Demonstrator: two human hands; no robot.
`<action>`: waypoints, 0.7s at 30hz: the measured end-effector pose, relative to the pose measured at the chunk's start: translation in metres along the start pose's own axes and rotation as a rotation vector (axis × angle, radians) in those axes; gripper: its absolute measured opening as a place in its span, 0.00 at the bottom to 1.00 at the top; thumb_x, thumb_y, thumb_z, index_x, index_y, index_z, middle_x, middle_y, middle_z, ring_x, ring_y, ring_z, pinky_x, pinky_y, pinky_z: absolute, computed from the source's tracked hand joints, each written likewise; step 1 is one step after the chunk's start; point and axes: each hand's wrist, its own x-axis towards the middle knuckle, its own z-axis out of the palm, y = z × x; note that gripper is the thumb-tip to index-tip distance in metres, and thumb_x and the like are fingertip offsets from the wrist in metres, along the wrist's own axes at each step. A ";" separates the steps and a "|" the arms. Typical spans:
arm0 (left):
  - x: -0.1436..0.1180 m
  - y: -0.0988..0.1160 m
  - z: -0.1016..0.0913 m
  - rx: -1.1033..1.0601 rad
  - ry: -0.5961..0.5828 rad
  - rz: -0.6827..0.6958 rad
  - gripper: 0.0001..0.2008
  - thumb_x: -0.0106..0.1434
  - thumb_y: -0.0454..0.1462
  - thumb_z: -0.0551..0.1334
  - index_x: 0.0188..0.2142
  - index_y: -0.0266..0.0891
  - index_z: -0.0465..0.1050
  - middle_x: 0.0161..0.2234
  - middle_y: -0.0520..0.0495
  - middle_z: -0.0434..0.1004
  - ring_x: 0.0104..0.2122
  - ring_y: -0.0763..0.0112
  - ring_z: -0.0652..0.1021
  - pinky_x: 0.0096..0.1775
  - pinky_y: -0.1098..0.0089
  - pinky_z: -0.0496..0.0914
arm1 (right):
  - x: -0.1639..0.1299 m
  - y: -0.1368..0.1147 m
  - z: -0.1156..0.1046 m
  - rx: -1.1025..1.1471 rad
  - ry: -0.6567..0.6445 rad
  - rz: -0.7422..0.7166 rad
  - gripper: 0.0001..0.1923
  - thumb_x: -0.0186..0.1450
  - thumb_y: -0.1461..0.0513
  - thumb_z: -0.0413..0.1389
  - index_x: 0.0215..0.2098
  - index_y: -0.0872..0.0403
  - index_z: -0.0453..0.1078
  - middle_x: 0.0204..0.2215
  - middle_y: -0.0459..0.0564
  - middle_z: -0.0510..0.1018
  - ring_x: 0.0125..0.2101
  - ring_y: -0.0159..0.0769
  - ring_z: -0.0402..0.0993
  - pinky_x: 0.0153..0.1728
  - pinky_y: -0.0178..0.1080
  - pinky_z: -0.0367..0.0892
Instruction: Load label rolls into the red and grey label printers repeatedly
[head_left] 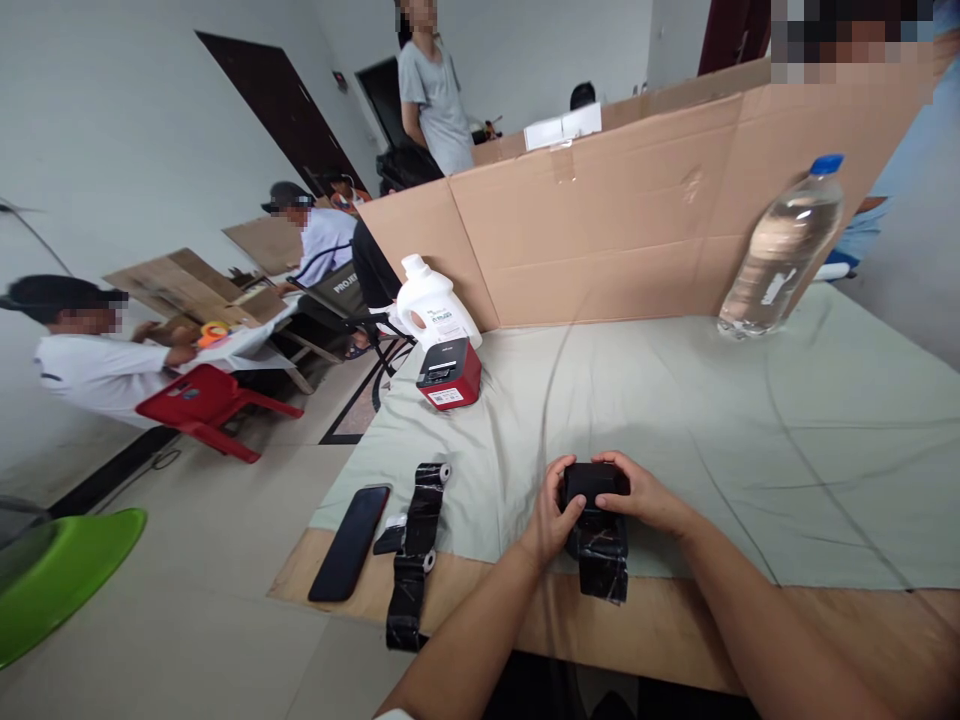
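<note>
My left hand (553, 512) and my right hand (646, 496) grip a small black box-shaped device (592, 478) from its two sides, thumbs on the near face. What kind of device it is cannot be made out. Below the thumbs, a black strip with pale marbled streaks (603, 568) hangs out toward the table's front edge. To the left lie two partly unrolled rolls of similar black strip, a farther roll (429, 505) and a nearer roll (409, 598). A small dark piece with a white part (389, 537) sits beside them, next to a black phone (349, 545).
A red and black boxy machine (452, 378) and a white jug (439, 308) stand at the back left of the cloth-covered table (637, 390). A cardboard partition (600, 230) runs behind. A tilted-looking water bottle (784, 255) stands at right. Several people are beyond.
</note>
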 end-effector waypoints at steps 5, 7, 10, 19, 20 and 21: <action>0.001 -0.001 0.000 -0.070 0.008 0.012 0.31 0.58 0.51 0.61 0.58 0.41 0.59 0.57 0.39 0.62 0.55 0.57 0.68 0.55 0.57 0.64 | 0.001 0.002 0.001 -0.004 0.000 -0.008 0.31 0.53 0.50 0.64 0.50 0.52 0.63 0.42 0.49 0.74 0.41 0.41 0.71 0.42 0.42 0.68; 0.001 -0.001 0.000 -0.138 0.014 -0.007 0.31 0.58 0.50 0.62 0.56 0.40 0.60 0.56 0.39 0.63 0.52 0.57 0.70 0.54 0.58 0.65 | 0.001 0.006 0.002 0.012 0.000 0.011 0.32 0.53 0.50 0.64 0.51 0.53 0.62 0.43 0.51 0.73 0.43 0.42 0.71 0.44 0.43 0.67; 0.003 0.000 0.000 -0.286 0.005 -0.050 0.29 0.57 0.47 0.64 0.55 0.39 0.62 0.51 0.40 0.69 0.47 0.60 0.73 0.50 0.60 0.67 | 0.003 0.010 0.005 0.020 0.023 0.008 0.33 0.54 0.48 0.62 0.52 0.53 0.61 0.46 0.53 0.72 0.47 0.44 0.69 0.48 0.46 0.65; 0.012 0.010 -0.001 -0.680 0.234 -0.223 0.27 0.49 0.42 0.69 0.48 0.39 0.68 0.48 0.43 0.72 0.45 0.62 0.75 0.46 0.64 0.68 | -0.007 0.000 0.014 0.281 0.002 0.236 0.39 0.58 0.44 0.56 0.62 0.49 0.51 0.40 0.51 0.75 0.38 0.42 0.74 0.34 0.43 0.71; 0.013 0.009 -0.001 -0.689 0.266 -0.231 0.27 0.49 0.43 0.69 0.48 0.39 0.68 0.49 0.43 0.72 0.45 0.62 0.75 0.46 0.65 0.68 | -0.010 0.000 0.016 0.312 -0.014 0.254 0.41 0.57 0.44 0.57 0.63 0.48 0.49 0.40 0.51 0.75 0.37 0.41 0.74 0.31 0.41 0.71; 0.014 0.008 -0.001 -0.691 0.282 -0.237 0.27 0.49 0.43 0.69 0.48 0.39 0.68 0.49 0.43 0.71 0.45 0.62 0.75 0.46 0.65 0.68 | -0.013 0.001 0.019 0.330 -0.013 0.259 0.42 0.56 0.45 0.59 0.62 0.49 0.50 0.40 0.51 0.75 0.36 0.40 0.74 0.29 0.40 0.71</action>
